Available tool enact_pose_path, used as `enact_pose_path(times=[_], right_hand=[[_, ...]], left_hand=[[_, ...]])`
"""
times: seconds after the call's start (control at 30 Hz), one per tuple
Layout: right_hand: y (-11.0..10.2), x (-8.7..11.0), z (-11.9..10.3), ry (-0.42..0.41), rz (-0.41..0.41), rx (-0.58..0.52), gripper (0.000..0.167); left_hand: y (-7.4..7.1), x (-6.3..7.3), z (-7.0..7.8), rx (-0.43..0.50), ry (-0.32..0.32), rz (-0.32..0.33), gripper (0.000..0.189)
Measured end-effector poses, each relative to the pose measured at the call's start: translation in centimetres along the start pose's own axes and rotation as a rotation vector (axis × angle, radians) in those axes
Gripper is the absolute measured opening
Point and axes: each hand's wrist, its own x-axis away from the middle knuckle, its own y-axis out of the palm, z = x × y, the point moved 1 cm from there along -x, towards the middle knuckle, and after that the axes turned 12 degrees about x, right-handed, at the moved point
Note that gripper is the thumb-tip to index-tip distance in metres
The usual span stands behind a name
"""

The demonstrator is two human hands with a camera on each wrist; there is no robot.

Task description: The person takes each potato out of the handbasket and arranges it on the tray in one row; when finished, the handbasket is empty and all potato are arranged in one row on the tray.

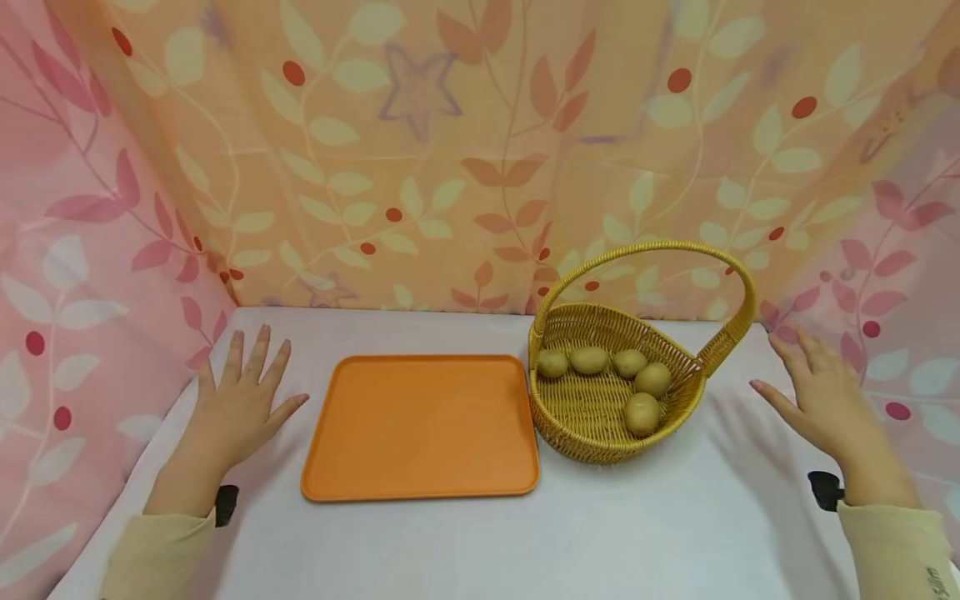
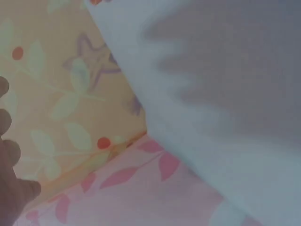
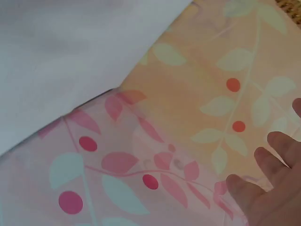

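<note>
Nothing is held or touched by either hand. The fingers of the left hand (image 1: 238, 408) are spread wide and straight, and the orange tray (image 1: 423, 425) is seen lying flat on the worktop (image 1: 637, 533) just to their right. The fingers of the right hand (image 1: 832, 400) are likewise extended and parted. Five potatoes (image 1: 630, 362) are contained in the wicker basket (image 1: 592, 452), left of the right fingers and, beyond the tray, well to the right of the left ones.

A potato would probably be best approached from above: the basket's handle (image 1: 726, 346) stands between the potatoes and the right fingers, and in a low sideways reach it could be knocked. The spread should be kept until the rim has been cleared, then narrowed around one potato's sides, so that its neighbours are not nudged. Gentle, even pressure is advised, as a smooth, rounded skin may slip or roll. If the basket is to be steadied, its rim could be held lightly by the left fingers, brought across above the tray.
</note>
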Motion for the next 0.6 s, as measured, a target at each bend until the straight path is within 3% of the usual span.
enact_pose_path(times=[0.17,0.43,0.6], right_hand=[[-1.3,0.0,-1.2,-0.006,0.117,-0.15,0.055],[-3.2,-1.0,-5.3,0.053,0.097,-0.283,0.038],[-3.7,-1.9,-7.0,0.082,0.185,-0.289,0.029]], left_hand=[[1.8,0.7,1.0,0.106,-0.003,-0.08,0.069],[4.2,1.6,2.0,0.171,-0.046,-0.161,0.065],[4.7,2.0,2.3,0.243,-0.084,-0.226,0.063]])
